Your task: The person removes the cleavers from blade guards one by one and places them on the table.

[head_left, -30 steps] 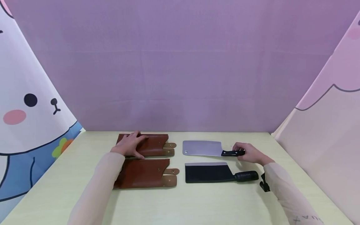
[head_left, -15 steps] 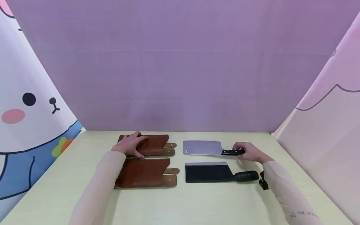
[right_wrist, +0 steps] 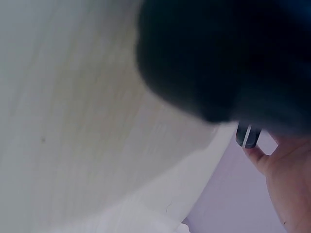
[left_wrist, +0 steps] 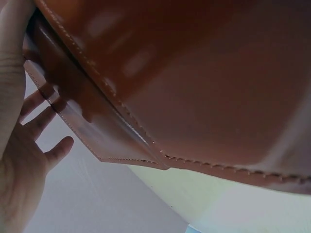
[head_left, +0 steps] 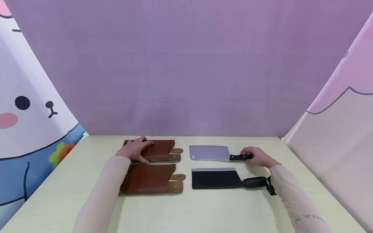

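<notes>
Two brown leather cleaver sheaths lie on the table at left, the far sheath (head_left: 161, 149) behind the near sheath (head_left: 148, 179). My left hand (head_left: 134, 149) rests across the far sheath, fingers spread over its far side and thumb by its near edge. In the left wrist view the fingers (left_wrist: 43, 116) look straight at the edge. At right lies a silver cleaver (head_left: 209, 152); my right hand (head_left: 257, 157) pinches the end of its black handle (head_left: 239, 157). In the right wrist view, the thumb (right_wrist: 257, 160) touches the handle's end. A black-bladed cleaver (head_left: 215, 179) lies nearer, untouched.
The pale table (head_left: 186, 213) ends at a purple back panel (head_left: 186, 81). Printed cloth walls stand left and right. The black-bladed cleaver's handle (head_left: 254, 182) lies close by my right wrist, which wears a black device (head_left: 271, 187).
My right forearm has shifted slightly left, its wrist device now meeting the black cleaver's handle end in view. Both hands stay on the same things.
</notes>
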Available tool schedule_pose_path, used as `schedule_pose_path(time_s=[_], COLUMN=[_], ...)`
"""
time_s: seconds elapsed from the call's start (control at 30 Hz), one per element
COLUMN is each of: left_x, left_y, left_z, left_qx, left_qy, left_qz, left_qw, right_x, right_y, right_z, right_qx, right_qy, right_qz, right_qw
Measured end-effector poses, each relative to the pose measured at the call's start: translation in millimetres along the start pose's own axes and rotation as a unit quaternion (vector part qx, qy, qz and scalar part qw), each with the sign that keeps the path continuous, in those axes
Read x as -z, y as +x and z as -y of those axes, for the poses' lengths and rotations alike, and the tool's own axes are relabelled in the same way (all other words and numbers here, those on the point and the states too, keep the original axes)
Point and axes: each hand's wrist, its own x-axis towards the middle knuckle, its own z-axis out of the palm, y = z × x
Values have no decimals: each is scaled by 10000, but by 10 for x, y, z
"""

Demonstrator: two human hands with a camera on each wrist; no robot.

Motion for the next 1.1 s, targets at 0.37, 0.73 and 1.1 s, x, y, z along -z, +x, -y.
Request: schedule_pose_path(time_s=[0.37,0.73,1.1], left_x=[-13,-22,-4], left_y=[11,9,-9], left_z=[26,40,-5], left_qx=[30,7,22], left_qy=[-33,70,59], left_qz=[67,133,285], left_qw=[10000,9999,9996], right_x=[-27,-64,-78], right_y=[26,33,10], right_z=[4,-6,27], right_qx=[-261,-187,-228], right_qy=[-202,-343,-401], right_qz=[95,9,-68], right_qw=[9994,9992,9989])
